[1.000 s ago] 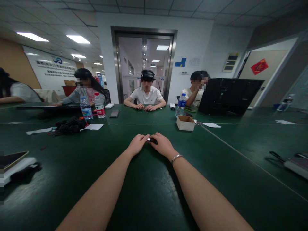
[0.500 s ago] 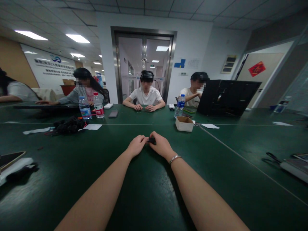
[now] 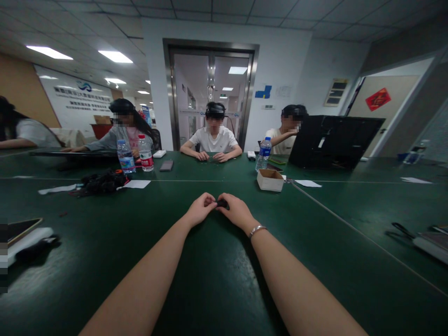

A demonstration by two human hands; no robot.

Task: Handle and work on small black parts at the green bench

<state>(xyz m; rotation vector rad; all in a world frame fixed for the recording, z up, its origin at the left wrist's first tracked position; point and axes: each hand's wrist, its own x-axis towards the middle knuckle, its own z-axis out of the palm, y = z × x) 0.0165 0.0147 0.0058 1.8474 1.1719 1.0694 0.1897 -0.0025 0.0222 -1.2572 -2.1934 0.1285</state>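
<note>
Over the green table, both of my hands meet in front of me at a small dark, elongated object. My right hand, with a silver bracelet at its wrist, wraps thumb and fingers round the object. The fingertips of my left hand are pinched at the object's left end. Fingers cover much of it, and its exact kind is too small and dark to make out.
Beyond my hands stand an open cardboard box, water bottles and a large black monitor. Black cables lie left, beside white paper. A co-worker sits opposite; others sit to either side.
My left fingers have curled a little more at the object's left end, and its dark body has tilted slightly. The whole view has shifted a little; both hands stay in nearly the same place.
</note>
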